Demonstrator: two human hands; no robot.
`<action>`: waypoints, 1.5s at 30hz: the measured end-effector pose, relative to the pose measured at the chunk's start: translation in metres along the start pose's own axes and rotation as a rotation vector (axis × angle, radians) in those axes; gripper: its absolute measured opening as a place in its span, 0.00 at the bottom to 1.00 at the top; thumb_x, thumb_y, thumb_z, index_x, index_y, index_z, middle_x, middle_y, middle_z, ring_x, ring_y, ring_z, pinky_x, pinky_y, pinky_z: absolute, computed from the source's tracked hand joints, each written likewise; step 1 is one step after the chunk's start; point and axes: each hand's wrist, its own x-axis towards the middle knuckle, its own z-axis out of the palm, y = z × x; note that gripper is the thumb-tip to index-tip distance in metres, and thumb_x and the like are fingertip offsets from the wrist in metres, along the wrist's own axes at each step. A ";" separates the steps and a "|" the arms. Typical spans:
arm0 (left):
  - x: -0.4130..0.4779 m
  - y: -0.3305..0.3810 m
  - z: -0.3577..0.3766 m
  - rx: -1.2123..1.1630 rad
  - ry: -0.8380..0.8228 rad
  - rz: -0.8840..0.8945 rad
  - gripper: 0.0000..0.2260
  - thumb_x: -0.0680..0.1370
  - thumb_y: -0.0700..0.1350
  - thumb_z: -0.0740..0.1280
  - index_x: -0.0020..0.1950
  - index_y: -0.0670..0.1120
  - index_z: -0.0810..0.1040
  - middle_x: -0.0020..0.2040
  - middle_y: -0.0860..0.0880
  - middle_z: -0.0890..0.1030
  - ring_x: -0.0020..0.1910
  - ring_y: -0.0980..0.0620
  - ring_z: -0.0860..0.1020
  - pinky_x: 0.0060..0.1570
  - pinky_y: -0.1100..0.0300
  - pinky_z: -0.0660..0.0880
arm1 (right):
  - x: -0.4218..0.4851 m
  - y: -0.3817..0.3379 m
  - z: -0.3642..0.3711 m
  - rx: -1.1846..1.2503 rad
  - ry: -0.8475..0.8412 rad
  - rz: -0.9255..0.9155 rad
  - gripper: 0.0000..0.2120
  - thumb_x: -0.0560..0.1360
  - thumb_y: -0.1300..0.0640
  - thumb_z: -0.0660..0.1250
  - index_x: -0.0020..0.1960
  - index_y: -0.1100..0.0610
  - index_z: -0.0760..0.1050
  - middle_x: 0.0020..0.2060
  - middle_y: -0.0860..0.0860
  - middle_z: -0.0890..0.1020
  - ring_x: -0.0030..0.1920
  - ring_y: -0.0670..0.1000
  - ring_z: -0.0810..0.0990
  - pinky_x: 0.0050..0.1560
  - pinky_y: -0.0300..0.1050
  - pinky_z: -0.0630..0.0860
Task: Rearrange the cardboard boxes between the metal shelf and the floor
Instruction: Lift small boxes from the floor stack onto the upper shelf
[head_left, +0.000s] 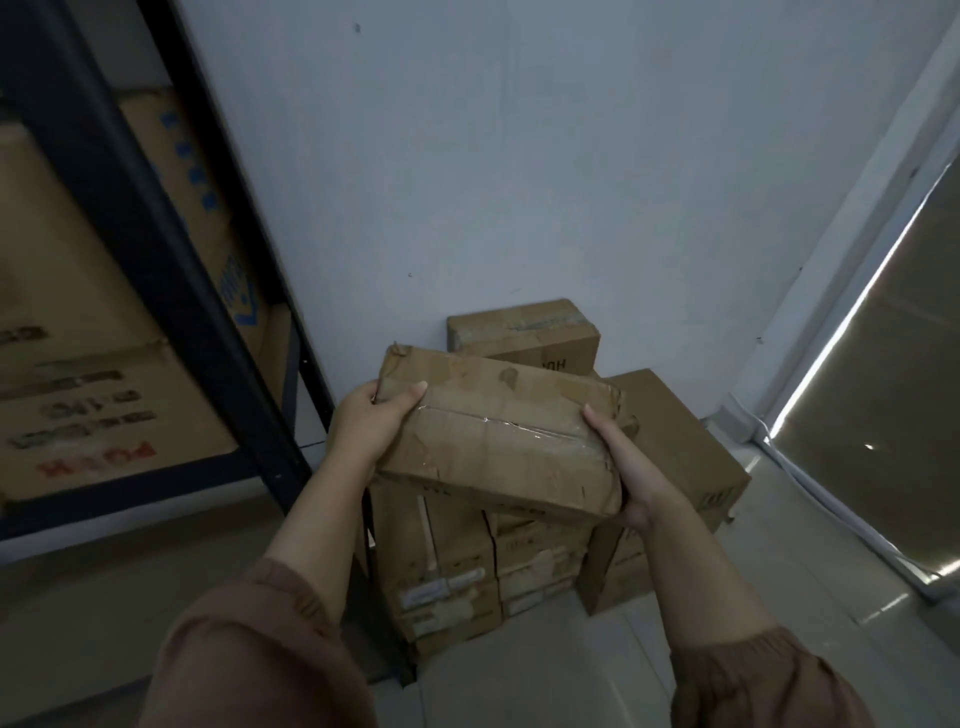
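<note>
In the far corner of the floor (727, 675), where the pale wall (519, 156) met a window covered by a dark blind (909, 364), held a worn, taped cardboard box (498, 441) in the air just above the floor stack (447, 571). Gripped it with hands apart, one at each short end: left hand (371, 421) curled round the left end with the thumb laid across the top, right hand (623, 467) clamped on the right end. Saw below it brown boxes packed side by side on pale tiles, a rear box (524, 332) standing behind them against the wall, and a side box (675, 447) just beside them on the right. Noted the dark metal shelf (156, 249) at the left, large printed cartons (67, 312) filling its lower level, and a white cable (810, 491) running along the floor's right edge under the blind. Worked in dim light, broken only by a bright strip at the blind's edge.
</note>
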 end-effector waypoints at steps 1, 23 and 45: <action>-0.008 0.000 -0.005 0.002 -0.015 0.009 0.17 0.74 0.57 0.73 0.59 0.52 0.78 0.48 0.55 0.79 0.45 0.56 0.77 0.42 0.61 0.74 | -0.010 0.005 0.003 0.013 -0.006 -0.005 0.40 0.60 0.31 0.76 0.67 0.47 0.76 0.59 0.55 0.83 0.59 0.58 0.82 0.64 0.63 0.74; -0.173 -0.048 0.011 -0.834 0.131 -0.219 0.52 0.70 0.62 0.74 0.77 0.66 0.37 0.75 0.49 0.63 0.65 0.46 0.71 0.65 0.40 0.70 | -0.138 0.080 0.056 0.138 0.070 0.024 0.58 0.54 0.34 0.82 0.77 0.42 0.59 0.65 0.57 0.78 0.60 0.62 0.80 0.46 0.61 0.81; -0.260 0.004 -0.217 -0.563 -0.060 -0.019 0.20 0.78 0.60 0.65 0.64 0.48 0.77 0.55 0.45 0.84 0.53 0.46 0.83 0.47 0.53 0.79 | -0.263 0.042 0.244 -0.249 -0.375 -0.151 0.19 0.78 0.43 0.63 0.57 0.57 0.78 0.39 0.54 0.86 0.38 0.52 0.85 0.37 0.42 0.80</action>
